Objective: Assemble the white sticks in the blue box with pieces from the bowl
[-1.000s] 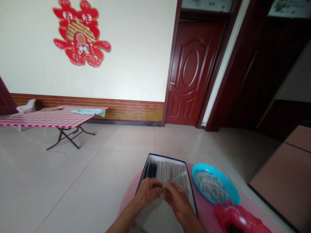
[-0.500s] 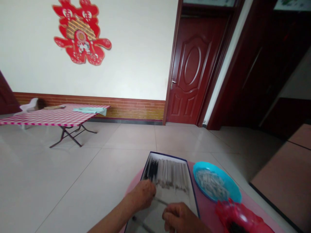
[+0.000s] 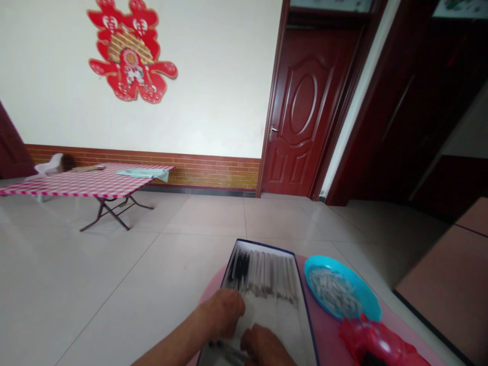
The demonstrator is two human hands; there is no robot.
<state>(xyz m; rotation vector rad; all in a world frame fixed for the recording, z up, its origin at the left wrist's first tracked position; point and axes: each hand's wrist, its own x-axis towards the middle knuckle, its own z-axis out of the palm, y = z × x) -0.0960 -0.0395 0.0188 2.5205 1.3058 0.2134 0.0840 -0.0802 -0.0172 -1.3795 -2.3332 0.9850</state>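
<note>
Left hand (image 3: 223, 314), right hand (image 3: 263, 346) lowered, curled, pinch unclear, over open box (image 3: 263, 244)

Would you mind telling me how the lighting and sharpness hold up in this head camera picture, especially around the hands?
In the head view, the left hand and right hand look slightly soft, as do the pale rods in the box; the tile floor shows a pale sheen of glare; the dark wooden door frame falls into shadow; the wide lens makes the red door appear to lean.

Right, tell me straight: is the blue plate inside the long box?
No, the blue plate sits outside the long box, to its right on the pink surface.
</note>
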